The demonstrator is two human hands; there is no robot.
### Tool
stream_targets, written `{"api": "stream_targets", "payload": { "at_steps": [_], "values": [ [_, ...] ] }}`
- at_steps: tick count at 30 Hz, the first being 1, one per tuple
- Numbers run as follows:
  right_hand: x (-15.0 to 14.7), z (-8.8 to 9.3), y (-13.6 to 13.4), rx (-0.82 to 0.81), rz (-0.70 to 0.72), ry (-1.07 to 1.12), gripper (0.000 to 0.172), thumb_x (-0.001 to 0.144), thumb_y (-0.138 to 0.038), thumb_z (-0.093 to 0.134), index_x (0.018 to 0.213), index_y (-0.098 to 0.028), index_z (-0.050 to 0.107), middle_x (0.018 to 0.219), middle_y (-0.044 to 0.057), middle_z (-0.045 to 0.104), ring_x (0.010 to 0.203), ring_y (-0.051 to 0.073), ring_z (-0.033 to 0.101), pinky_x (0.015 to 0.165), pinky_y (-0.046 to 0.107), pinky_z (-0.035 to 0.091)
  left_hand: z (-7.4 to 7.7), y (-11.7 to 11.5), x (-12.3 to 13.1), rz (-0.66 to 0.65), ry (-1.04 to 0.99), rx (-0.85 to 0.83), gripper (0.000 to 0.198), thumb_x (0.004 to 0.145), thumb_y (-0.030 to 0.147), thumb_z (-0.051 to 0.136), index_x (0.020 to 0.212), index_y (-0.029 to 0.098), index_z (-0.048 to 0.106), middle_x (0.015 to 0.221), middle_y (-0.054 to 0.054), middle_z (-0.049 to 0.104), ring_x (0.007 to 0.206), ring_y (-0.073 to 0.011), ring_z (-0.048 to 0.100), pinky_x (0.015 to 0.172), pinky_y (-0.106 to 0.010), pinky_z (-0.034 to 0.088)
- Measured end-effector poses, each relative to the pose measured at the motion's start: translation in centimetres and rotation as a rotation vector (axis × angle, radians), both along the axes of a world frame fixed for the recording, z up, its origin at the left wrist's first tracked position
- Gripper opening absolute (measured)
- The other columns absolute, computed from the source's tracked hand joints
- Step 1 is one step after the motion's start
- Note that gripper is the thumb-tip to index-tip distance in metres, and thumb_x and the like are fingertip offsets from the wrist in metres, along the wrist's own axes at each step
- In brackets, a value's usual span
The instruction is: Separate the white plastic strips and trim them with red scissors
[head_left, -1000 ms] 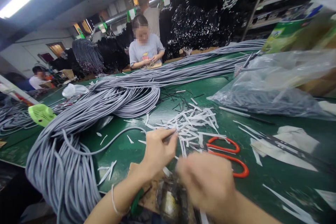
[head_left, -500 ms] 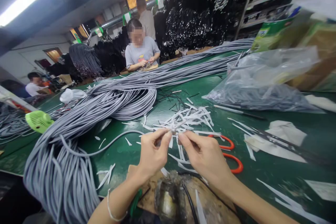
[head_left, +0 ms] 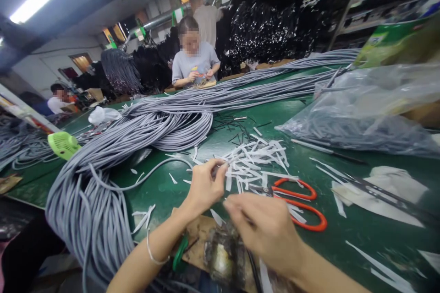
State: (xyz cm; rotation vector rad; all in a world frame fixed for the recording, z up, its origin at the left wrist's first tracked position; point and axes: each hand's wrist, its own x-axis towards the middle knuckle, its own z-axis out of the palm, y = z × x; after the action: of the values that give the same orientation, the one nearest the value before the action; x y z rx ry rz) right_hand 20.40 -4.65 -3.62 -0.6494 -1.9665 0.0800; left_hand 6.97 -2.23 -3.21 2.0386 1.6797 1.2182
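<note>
A single grey cable (head_left: 165,161) loops out of the big coil and runs into my left hand (head_left: 206,185), whose thumb and fingers are closed on its end. My right hand (head_left: 263,222) is lower and nearer to me, thumb and fingers pinched; whatever sits between them is too small to make out. Just beyond both hands lies a pile of white strips (head_left: 254,158). Orange-handled scissors (head_left: 318,226) rest to the right of the pile, their blades partly under the strips. Below my hands stands a grimy metal block (head_left: 222,258) on a board.
A large bundle of grey cables (head_left: 103,169) crosses the green table (head_left: 261,116). To the right are a clear plastic bag (head_left: 360,128), tweezers (head_left: 381,190) and a white cloth (head_left: 395,178). A green fan (head_left: 63,144) stands left. A co-worker (head_left: 195,59) sits across the table.
My hands were together at the fingertips; my right hand has moved down and toward me, apart from the left. The view has swung slightly left.
</note>
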Motion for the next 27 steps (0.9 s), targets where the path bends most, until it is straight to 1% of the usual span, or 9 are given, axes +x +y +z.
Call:
{"api": "stream_targets", "payload": {
  "at_steps": [2, 4, 6, 9, 15, 21, 23, 26, 27],
  "values": [
    [0.5, -0.1, 0.9, -0.075, -0.156, -0.031, 0.037, 0.091, -0.022, 0.036, 0.06, -0.016, 0.055, 0.047, -0.001, 0.054, 0.04, 0.009, 0.046, 0.046, 0.021, 0.029, 0.5, -0.2, -0.1, 0.01, -0.048, 0.044, 0.024, 0.085, 0.025, 0.042, 0.076, 0.013, 0.061, 0.053, 0.002, 0.056, 0.041, -0.0072, 0.041, 0.042, -0.018, 0.031],
    [0.9, 0.0, 1.9, -0.097, -0.281, -0.056, 0.041, 0.091, -0.026, 0.035, 0.055, -0.017, 0.052, 0.043, -0.002, 0.051, 0.036, 0.008, 0.042, 0.044, 0.022, 0.026, 1.0, -0.7, -0.1, -0.012, -0.047, 0.073, 0.026, 0.087, 0.024, 0.038, 0.074, 0.014, 0.058, 0.054, 0.003, 0.053, 0.043, -0.0069, 0.04, 0.045, -0.018, 0.031],
    [1.2, 0.1, 2.4, -0.078, -0.339, -0.055, 0.042, 0.092, -0.028, 0.034, 0.055, -0.017, 0.052, 0.042, -0.002, 0.05, 0.035, 0.009, 0.041, 0.043, 0.022, 0.026, 1.3, -1.2, -0.1, -0.049, -0.028, 0.069, 0.027, 0.089, 0.024, 0.036, 0.073, 0.015, 0.056, 0.055, 0.003, 0.052, 0.044, -0.0069, 0.04, 0.047, -0.019, 0.031],
    [1.2, 0.3, 2.5, -0.06, -0.358, -0.045, 0.043, 0.092, -0.028, 0.034, 0.054, -0.018, 0.051, 0.041, -0.003, 0.048, 0.035, 0.009, 0.041, 0.043, 0.021, 0.025, 1.4, -1.7, 0.0, -0.09, -0.018, 0.042, 0.026, 0.089, 0.022, 0.035, 0.073, 0.015, 0.054, 0.055, 0.003, 0.051, 0.044, -0.0069, 0.039, 0.047, -0.019, 0.03],
    [0.8, 0.3, 2.2, -0.068, -0.286, -0.013, 0.04, 0.09, -0.026, 0.036, 0.054, -0.017, 0.051, 0.041, -0.003, 0.047, 0.035, 0.008, 0.039, 0.043, 0.021, 0.026, 1.3, -1.9, 0.1, -0.138, -0.017, 0.024, 0.024, 0.088, 0.021, 0.037, 0.074, 0.016, 0.055, 0.057, 0.002, 0.053, 0.047, -0.0077, 0.043, 0.049, -0.019, 0.03],
    [0.8, 0.2, 2.2, -0.234, -0.117, 0.09, 0.039, 0.089, -0.024, 0.039, 0.051, -0.018, 0.044, 0.039, -0.006, 0.038, 0.034, 0.006, 0.032, 0.038, 0.019, 0.025, 1.0, -2.0, 0.5, -0.205, -0.042, -0.038, 0.023, 0.088, 0.022, 0.037, 0.073, 0.016, 0.054, 0.053, 0.004, 0.045, 0.045, -0.0076, 0.037, 0.048, -0.02, 0.028],
    [0.6, 0.3, 1.7, -0.192, -0.062, 0.115, 0.036, 0.088, -0.021, 0.041, 0.053, -0.017, 0.046, 0.042, -0.005, 0.042, 0.037, 0.006, 0.036, 0.04, 0.018, 0.028, 0.9, -1.5, 0.5, -0.177, -0.079, -0.072, 0.024, 0.088, 0.024, 0.036, 0.071, 0.016, 0.051, 0.052, 0.005, 0.04, 0.045, -0.0078, 0.035, 0.048, -0.02, 0.027],
    [0.3, 0.3, 0.8, -0.004, 0.099, 0.089, 0.027, 0.086, -0.017, 0.043, 0.063, -0.015, 0.055, 0.049, -0.001, 0.052, 0.044, 0.008, 0.046, 0.047, 0.02, 0.033, 0.6, -0.6, 0.2, -0.082, -0.176, -0.121, 0.026, 0.088, 0.027, 0.033, 0.066, 0.017, 0.044, 0.052, 0.005, 0.037, 0.047, -0.0086, 0.034, 0.048, -0.021, 0.027],
    [0.2, 0.3, 0.7, 0.026, 0.134, 0.08, 0.025, 0.086, -0.017, 0.043, 0.065, -0.015, 0.056, 0.052, 0.0, 0.054, 0.046, 0.009, 0.048, 0.049, 0.02, 0.034, 0.5, -0.3, 0.1, -0.061, -0.213, -0.127, 0.026, 0.088, 0.027, 0.032, 0.065, 0.018, 0.043, 0.052, 0.005, 0.036, 0.047, -0.0087, 0.033, 0.048, -0.021, 0.026]
  ]
}}
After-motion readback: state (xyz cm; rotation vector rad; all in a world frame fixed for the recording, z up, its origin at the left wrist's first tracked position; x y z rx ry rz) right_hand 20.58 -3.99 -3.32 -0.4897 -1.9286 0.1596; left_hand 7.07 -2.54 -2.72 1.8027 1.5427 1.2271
